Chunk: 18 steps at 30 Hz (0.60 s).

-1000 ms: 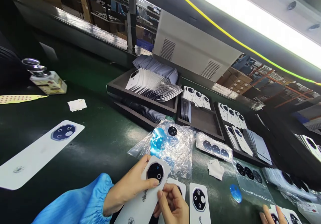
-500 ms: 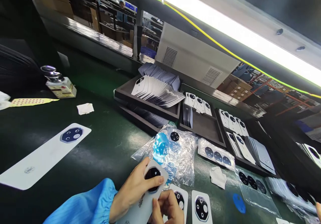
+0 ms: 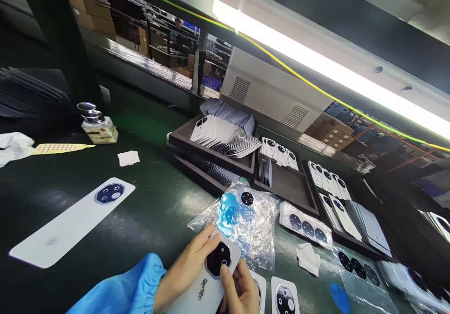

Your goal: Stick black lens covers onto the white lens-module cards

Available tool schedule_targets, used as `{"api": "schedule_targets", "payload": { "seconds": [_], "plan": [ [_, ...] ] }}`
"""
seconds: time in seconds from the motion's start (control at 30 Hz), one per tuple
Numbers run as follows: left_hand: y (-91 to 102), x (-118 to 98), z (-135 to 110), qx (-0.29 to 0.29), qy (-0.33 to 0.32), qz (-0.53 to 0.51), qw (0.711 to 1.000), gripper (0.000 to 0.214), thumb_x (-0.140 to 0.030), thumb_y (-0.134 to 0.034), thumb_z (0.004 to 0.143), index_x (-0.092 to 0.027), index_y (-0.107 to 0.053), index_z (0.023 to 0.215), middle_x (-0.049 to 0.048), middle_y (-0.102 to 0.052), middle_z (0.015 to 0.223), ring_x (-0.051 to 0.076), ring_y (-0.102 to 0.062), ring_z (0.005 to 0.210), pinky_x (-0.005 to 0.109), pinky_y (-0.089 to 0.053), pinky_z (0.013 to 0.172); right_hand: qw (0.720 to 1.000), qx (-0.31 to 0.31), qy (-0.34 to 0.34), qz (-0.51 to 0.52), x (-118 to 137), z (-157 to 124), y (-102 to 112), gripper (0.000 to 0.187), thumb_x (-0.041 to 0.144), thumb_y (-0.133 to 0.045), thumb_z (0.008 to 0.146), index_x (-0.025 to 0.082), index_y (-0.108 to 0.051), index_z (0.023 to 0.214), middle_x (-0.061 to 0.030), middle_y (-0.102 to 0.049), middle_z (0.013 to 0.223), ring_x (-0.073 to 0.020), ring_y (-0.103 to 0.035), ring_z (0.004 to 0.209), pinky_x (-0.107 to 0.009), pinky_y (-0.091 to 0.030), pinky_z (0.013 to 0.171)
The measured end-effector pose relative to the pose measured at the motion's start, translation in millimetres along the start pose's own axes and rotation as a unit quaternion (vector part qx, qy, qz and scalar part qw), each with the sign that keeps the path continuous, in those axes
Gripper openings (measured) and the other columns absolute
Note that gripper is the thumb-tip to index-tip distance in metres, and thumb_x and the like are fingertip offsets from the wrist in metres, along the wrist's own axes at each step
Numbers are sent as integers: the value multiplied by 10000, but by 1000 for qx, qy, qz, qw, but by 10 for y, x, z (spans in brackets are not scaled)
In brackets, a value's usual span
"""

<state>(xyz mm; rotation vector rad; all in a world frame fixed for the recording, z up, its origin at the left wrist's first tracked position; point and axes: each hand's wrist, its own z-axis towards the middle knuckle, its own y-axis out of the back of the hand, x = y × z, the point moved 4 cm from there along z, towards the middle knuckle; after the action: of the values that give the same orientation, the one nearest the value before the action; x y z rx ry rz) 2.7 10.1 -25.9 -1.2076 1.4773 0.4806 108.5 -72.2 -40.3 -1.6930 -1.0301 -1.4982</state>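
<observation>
You held white phone back (image 3: pixel 200 295) in left hand (image 3: pixel 186 269), fingers wrapped round edge, tilted up, probably to keep black camera ring (image 3: pixel 218 259) facing you. Right hand (image 3: pixel 241 290) closed narrow, fingertips (image 3: pixel 225 272) on back just below ring. Back sat just below clear plastic bag (image 3: pixel 255 239). Second back (image 3: pixel 70 222) lay flat, well left of bag. Dark tray (image 3: pixel 197 152) beyond bag held backs fanned on edge, likely for easy picking.
</observation>
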Motion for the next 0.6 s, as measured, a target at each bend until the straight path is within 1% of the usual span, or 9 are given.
{"api": "schedule_targets", "payload": {
  "seconds": [0.07, 0.1, 0.13, 0.2, 0.27, 0.33, 0.4, 0.5, 0.6],
  "plan": [
    [-8, -86, -39, 14, -10, 28, 999, 423, -632, -594, 727, -213, -537, 721, 6, -616, 789, 215, -561, 842, 284, -444, 730, 999, 6, -33, 17, 55, 41, 21, 543, 693, -703, 616, 179, -619, 767, 56, -461, 520, -46, -294, 389, -174, -245, 350],
    [-21, -115, -61, 33, -2, 35, 999, 416, -625, -573, 747, -212, -527, 723, 5, -612, 778, 209, -564, 817, 283, -446, 706, 998, 7, -49, 25, 75, 53, 34, 559, 702, -705, 604, 172, -623, 759, 59, -446, 510, -46, -298, 392, -171, -248, 354],
    [-40, -134, -82, 60, 10, 38, 997, 402, -610, -565, 758, -211, -521, 748, 2, -610, 774, 200, -567, 788, 279, -447, 676, 997, 7, -63, 35, 90, 59, 49, 570, 709, -706, 594, 166, -624, 744, 63, -433, 503, -43, -295, 396, -168, -252, 361],
    [-85, -137, -121, 123, 29, 45, 991, 369, -538, -619, 736, -204, -517, 854, -3, -618, 814, 185, -571, 761, 264, -448, 637, 996, -4, -77, 50, 107, 61, 83, 565, 703, -715, 587, 162, -622, 718, 68, -417, 503, -40, -284, 403, -165, -254, 368],
    [-112, -113, -141, 156, 23, 67, 985, 395, -431, -677, 685, -199, -499, 951, 1, -623, 883, 183, -573, 792, 260, -455, 662, 995, -21, -75, 58, 110, 59, 113, 544, 684, -729, 587, 164, -620, 700, 65, -420, 526, -42, -284, 422, -163, -251, 373],
    [-119, -88, -139, 150, 1, 91, 985, 394, -364, -669, 672, -194, -492, 980, 7, -608, 910, 192, -568, 845, 273, -458, 717, 996, -32, -65, 55, 103, 58, 131, 529, 675, -727, 598, 167, -628, 708, 59, -426, 541, -52, -305, 442, -163, -256, 379],
    [-126, -75, -134, 141, -10, 96, 985, 351, -355, -635, 682, -189, -500, 961, 11, -593, 909, 201, -559, 879, 289, -452, 760, 997, -36, -51, 44, 91, 61, 139, 518, 674, -711, 624, 174, -642, 740, 44, -461, 555, -73, -355, 464, -172, -285, 388],
    [-144, -87, -137, 163, 19, 57, 985, 347, -376, -638, 662, -193, -506, 926, 10, -593, 908, 211, -557, 893, 296, -446, 777, 999, -29, -18, 31, 66, 68, 154, 500, 678, -674, 668, 186, -649, 755, 8, -548, 603, -124, -482, 543, -203, -398, 459],
    [-133, -115, -124, 194, 34, 44, 979, 336, -445, -638, 667, -192, -509, 846, -5, -579, 819, 197, -551, 837, 276, -435, 750, 1000, -7, 5, 23, 2, 62, 185, 496, 686, -633, 705, 201, -671, 801, -19, -615, 667, -177, -580, 653, -254, -491, 605]
  ]
}}
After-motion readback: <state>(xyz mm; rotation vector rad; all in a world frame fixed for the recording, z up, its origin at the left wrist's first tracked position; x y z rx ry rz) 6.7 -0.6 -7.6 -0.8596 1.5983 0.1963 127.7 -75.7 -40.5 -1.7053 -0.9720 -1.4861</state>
